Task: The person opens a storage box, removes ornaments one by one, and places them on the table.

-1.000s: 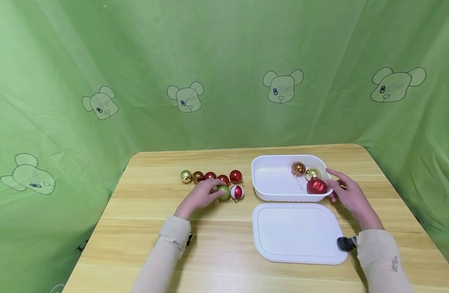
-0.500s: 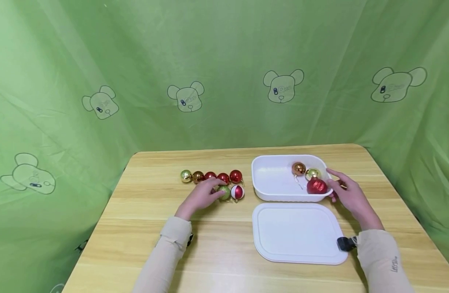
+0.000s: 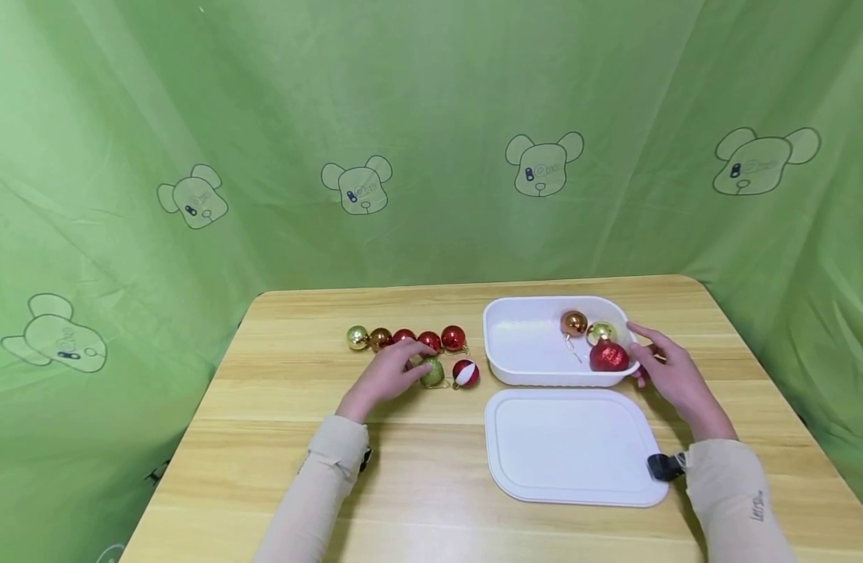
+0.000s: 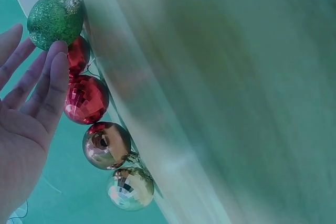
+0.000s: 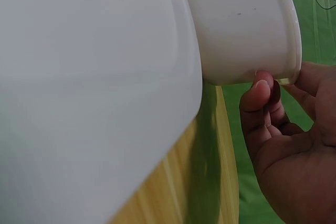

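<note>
My left hand is at a green glitter bauble on the table. In the left wrist view its fingers are extended, with fingertips at the green bauble; one fingertip is hidden behind it. A red-and-white bauble lies just right of the green one, apart from it. My right hand grips the right end of a white plastic box, its fingers curled at the rim. Inside the box lie a copper bauble, a gold bauble and a red bauble.
Behind my left hand runs a row of shiny baubles, from a gold bauble to a red bauble. The box's white lid lies flat in front of it. A green curtain hangs behind the wooden table.
The red-and-white bauble has rolled slightly right and turned, away from the green bauble. The green one has shifted a little and its loop shows more. Both hands stay in place.
</note>
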Available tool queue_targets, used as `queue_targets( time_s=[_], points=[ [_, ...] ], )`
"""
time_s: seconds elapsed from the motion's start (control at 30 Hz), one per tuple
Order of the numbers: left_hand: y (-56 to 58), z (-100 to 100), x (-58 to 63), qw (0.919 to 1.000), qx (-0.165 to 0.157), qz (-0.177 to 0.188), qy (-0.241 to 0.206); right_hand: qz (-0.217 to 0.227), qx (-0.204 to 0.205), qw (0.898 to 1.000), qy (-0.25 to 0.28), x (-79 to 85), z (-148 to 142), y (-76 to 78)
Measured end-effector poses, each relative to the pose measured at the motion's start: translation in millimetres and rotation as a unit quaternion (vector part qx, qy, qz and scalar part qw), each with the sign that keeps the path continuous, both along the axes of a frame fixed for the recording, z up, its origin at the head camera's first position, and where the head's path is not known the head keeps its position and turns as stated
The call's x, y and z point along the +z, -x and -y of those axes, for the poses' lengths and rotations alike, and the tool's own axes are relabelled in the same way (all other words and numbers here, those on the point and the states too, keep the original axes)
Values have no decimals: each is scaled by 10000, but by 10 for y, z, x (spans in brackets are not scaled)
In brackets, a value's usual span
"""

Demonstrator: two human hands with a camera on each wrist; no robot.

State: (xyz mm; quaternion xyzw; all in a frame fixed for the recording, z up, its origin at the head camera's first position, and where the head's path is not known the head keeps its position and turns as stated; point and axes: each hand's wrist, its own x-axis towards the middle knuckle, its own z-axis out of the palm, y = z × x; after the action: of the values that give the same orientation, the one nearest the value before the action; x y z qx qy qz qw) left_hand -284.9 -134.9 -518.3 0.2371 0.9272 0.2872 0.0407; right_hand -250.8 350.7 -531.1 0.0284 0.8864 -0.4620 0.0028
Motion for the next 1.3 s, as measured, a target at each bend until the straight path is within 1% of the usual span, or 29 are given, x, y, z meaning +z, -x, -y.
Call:
queue_targets(
  time_s=[0.23,0.33,0.57,0.73,0.83,0.97,1.07,1.17,1.3],
  points=[
    [8,17,25,9995,-149,-249,94,-15,-1,10000,-2,1,4,-2],
    [3,18,51,9995,-130,-290,72,-6,2,10000,0,0,2,-4],
    [5,-20,155,9995,15,-257,-192,22,2,10000,-9,3,2,-5],
    [43,-109,253,9982,-90,-375,-457,30,3,10000,-27,-1,3,-3],
    [78,-204,323,9970,-223,-467,-580,29,1,10000,-25,-7,2,2],
    [122,-386,401,9962,-352,-512,-612,51,27,10000,-8,-22,-2,12],
    [155,-568,446,9956,-489,-582,-544,70,41,10000,31,-33,-13,18],
    [174,-770,493,9942,-699,-629,-523,56,40,10000,67,-38,-26,24],
    [179,-1033,518,9919,-990,-655,-458,18,49,9999,95,-38,-23,30]
  ],
)
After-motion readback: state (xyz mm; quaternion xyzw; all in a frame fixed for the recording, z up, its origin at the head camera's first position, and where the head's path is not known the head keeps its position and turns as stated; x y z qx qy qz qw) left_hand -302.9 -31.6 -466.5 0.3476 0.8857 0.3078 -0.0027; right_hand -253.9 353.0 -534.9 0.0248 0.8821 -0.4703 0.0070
